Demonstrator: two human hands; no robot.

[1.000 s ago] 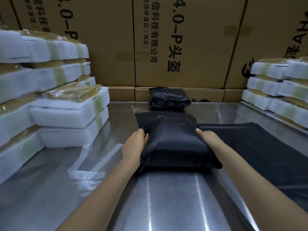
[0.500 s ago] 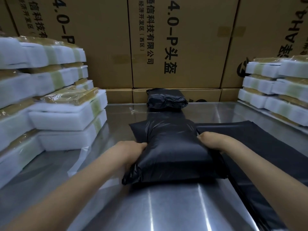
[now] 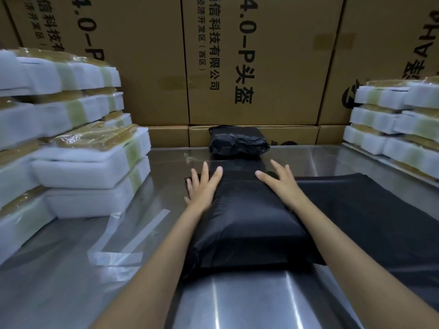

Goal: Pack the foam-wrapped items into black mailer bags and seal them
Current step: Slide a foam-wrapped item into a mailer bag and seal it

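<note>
Tall brown cardboard cartons [image 3: 249, 60] printed with black characters wall off the far edge of the shiny steel table [image 3: 237, 302]. Stacks of white foam-wrapped items [image 3: 90, 167] banded with yellowish tape stand at left, another stack [image 3: 392, 129] at right. Flat black mailer bags [image 3: 370, 219] lie at right. The filled black mailer bag [image 3: 247, 224] lies at centre, nearer the camera than half a second ago. A sealed black parcel [image 3: 237, 143] sits behind it. The left hand [image 3: 202, 188] and right hand [image 3: 280, 181] no longer grip its sides; both now press flat, fingers spread, on its far end. Clear plastic strips [image 3: 123, 245] lie at left.
</note>
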